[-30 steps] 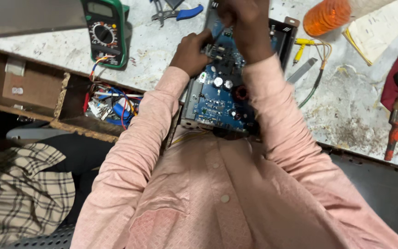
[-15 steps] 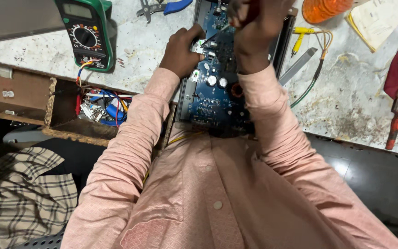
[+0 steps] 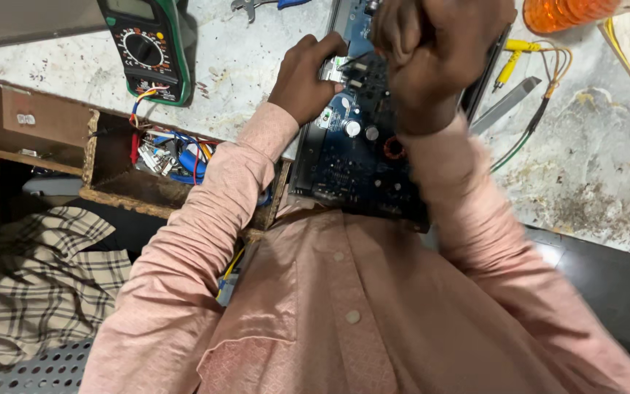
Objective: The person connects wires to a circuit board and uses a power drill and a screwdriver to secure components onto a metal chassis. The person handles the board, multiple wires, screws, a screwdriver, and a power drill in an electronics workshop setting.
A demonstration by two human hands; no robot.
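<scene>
Checked cloth (image 3: 30, 284) is lying at the far left, below a brown wooden drawer (image 3: 111, 186) that is holding a tangle of coloured wires (image 3: 173, 157). Above it, a green multimeter (image 3: 147, 47) is resting on the scuffed grey tabletop (image 3: 257, 73).

Moving right, the left hand (image 3: 304, 80) is curling its fingers over the left edge of the blue circuit board (image 3: 351, 160), with the fingertips pressing on a small silver part there; it is bracing the board rather than lifting it. The board is sitting in its dark frame at the middle of the tabletop, with its near end against the person's pink shirt.

The right hand (image 3: 428, 62) is clenching into a closed fist over the board's upper part; what it is gripping is hidden inside the fist, so I cannot tell. The board is lying bare with its components all exposed, so the work on it appears to be under way and not finished.

Further right, a yellow-tipped probe (image 3: 512, 58) and an orange object (image 3: 566, 13) are lying unused.
</scene>
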